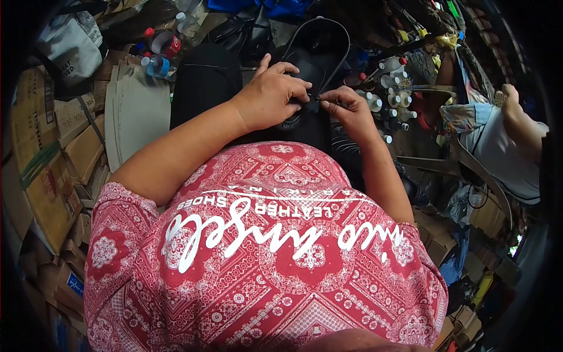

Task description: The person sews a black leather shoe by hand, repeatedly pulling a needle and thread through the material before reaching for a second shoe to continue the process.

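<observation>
A black leather-like item [305,67] rests on my lap, between my dark-clothed legs, with a black strap [346,44] looping up beyond it. Its exact kind is hard to make out against the dark clothing. My left hand [275,91] lies over its near left side, fingers bent and fingertips pressed on the black material. Just to the right, my right hand [349,111] is closed in a pinch at the item's edge. Whatever sits between thumb and forefinger is too small and dark to name. Both sets of fingertips are close together.
Plastic bottles [157,66] lie at the upper left, and several white-capped bottles [396,88] stand right of my hands. Pale sheets [138,111] and cardboard [44,158] fill the left. Another person's arm [519,123] shows at the far right.
</observation>
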A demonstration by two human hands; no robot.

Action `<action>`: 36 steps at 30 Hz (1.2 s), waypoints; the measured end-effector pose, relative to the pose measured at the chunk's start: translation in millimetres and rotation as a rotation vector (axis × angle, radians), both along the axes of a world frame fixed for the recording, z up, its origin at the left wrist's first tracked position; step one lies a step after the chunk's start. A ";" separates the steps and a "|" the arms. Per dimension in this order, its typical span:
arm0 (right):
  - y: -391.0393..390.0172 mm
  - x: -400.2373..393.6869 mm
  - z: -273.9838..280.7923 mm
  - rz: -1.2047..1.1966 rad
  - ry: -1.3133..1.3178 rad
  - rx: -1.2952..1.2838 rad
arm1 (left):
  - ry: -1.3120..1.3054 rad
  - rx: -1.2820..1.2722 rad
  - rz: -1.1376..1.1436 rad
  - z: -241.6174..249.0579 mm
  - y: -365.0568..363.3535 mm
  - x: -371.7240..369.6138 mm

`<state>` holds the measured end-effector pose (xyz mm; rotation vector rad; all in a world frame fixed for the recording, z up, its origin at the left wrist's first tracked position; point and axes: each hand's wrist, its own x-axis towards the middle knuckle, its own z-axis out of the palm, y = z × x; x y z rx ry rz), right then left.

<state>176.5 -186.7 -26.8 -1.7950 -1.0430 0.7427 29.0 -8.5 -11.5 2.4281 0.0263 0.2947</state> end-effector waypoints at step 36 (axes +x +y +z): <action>34.4 6.9 -2.3 0.042 -0.033 -0.004 | 0.377 -0.293 -0.108 9.3 53.3 42.7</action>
